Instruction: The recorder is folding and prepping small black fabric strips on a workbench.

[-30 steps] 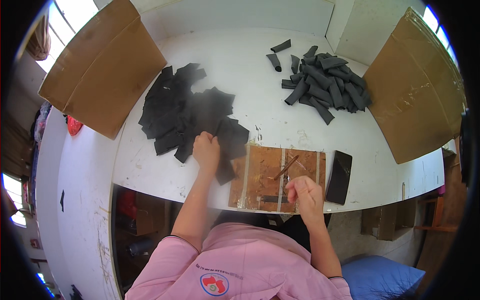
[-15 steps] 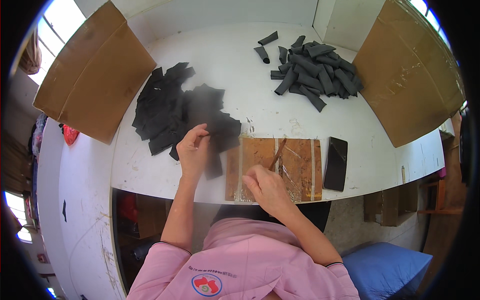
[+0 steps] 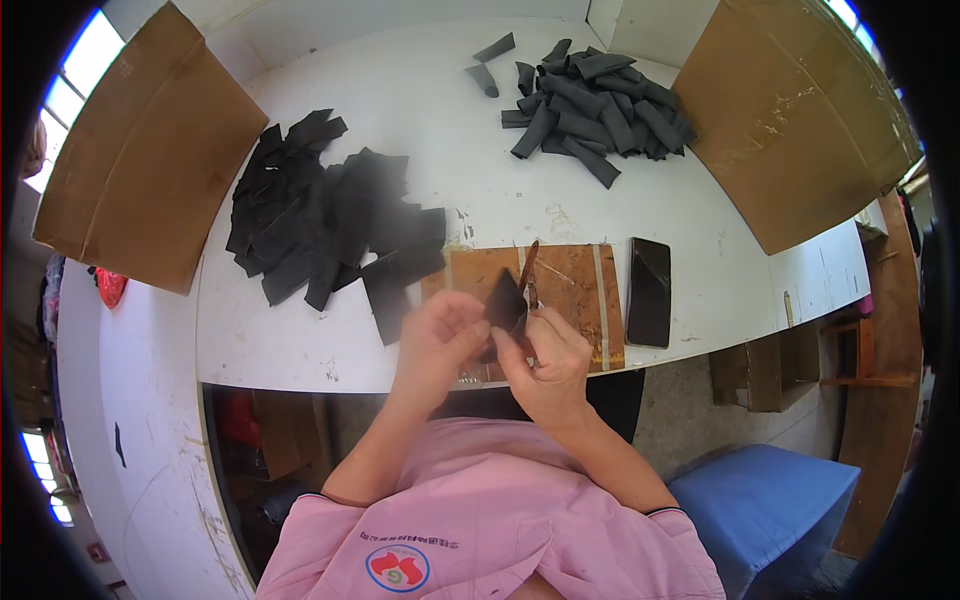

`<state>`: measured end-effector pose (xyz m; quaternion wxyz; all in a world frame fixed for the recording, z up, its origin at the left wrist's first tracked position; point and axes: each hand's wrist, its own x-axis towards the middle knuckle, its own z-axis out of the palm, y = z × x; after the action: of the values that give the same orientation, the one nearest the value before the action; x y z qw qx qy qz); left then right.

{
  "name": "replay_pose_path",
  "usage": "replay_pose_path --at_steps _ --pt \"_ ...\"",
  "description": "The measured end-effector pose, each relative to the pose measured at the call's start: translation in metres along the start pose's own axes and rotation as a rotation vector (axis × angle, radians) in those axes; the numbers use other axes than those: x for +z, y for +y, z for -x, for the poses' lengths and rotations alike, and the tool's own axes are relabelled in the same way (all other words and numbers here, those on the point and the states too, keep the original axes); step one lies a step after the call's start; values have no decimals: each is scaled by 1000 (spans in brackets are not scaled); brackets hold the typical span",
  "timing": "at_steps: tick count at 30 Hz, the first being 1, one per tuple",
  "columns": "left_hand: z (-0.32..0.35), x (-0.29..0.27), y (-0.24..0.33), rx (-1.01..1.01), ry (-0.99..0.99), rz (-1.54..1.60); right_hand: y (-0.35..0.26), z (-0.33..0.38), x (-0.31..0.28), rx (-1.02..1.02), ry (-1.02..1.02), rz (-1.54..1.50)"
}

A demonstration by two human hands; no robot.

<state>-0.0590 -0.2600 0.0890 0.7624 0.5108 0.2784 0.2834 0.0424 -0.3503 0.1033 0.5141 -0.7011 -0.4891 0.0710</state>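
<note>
My left hand (image 3: 440, 335), somewhat blurred, pinches the left side of a small black fabric piece (image 3: 507, 302), which stands up to a point. My right hand (image 3: 555, 360) closes on its lower right side with thumb and fingers. A thin reddish-brown stick (image 3: 529, 265) juts upward from my right hand; its kind is unclear. Both hands are over the near part of a brown board (image 3: 590, 290) crossed by pale strips. Left of the board lies a heap of flat black fabric pieces (image 3: 300, 215), the nearest one hanging toward my left hand.
A pile of rolled dark grey fabric tubes (image 3: 605, 110) lies at the back right, with two loose tubes beside it. A black phone (image 3: 649, 293) rests right of the board. Cardboard sheets (image 3: 150, 150) flank the white table (image 3: 450, 110). A blue-covered block (image 3: 765, 510) stands lower right.
My left hand has come right from the heap's edge to meet my right hand, and a black fabric piece is now between them. The whole view has shifted slightly.
</note>
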Motion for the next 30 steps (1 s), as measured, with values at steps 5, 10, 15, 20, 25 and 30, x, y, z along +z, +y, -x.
replay_pose_path --at_steps 5,10,15,20,25,30 --pt "7 17 4 -50 93 189 15 7 -10 -196 156 199" --pt "10 22 17 -143 -52 152 25 13 -20 -279 136 297" --pt "6 26 18 -261 -36 181 31 16 -23 -334 145 382" --pt "4 23 13 -343 -21 262 36 19 -23 -389 138 452" --pt "2 19 9 -357 7 133 41 21 -25 -422 139 527" --pt "4 14 7 -390 37 186 42 22 -25 -444 152 550"
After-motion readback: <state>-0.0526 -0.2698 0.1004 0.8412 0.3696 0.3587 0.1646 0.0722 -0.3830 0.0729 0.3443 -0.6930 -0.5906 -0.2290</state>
